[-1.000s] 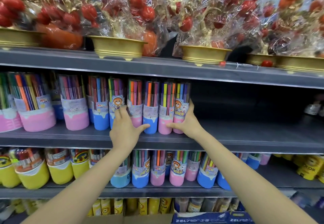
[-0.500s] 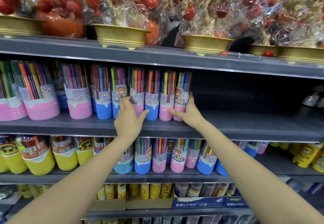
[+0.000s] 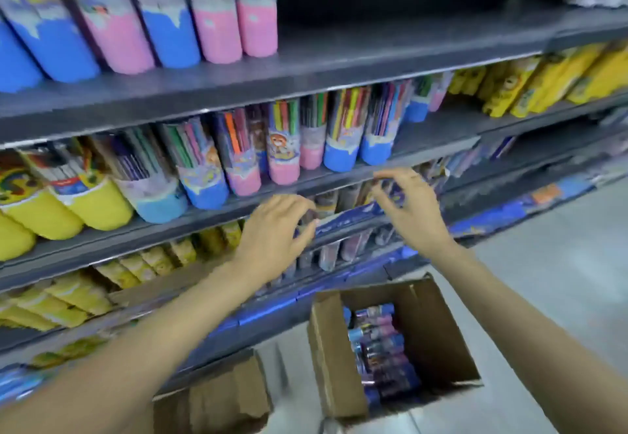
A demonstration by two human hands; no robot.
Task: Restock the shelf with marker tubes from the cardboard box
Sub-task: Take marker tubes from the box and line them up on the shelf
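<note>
Okay, I saw both hands empty in mid-air before the lower shelves: left hand (image 3: 275, 229) fingers loosely curled, right hand (image 3: 409, 209) loosely spread. Cardboard box (image 3: 336, 358) sat open on the floor below them, marker tubes (image 3: 377, 341) lying inside; frame was blurry

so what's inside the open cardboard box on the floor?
The cardboard box holds marker tubes lying on their sides, stacked along its left wall, with blue and pink ends showing. The near wall hides the lowest ones, and blur prevents a count.
</note>
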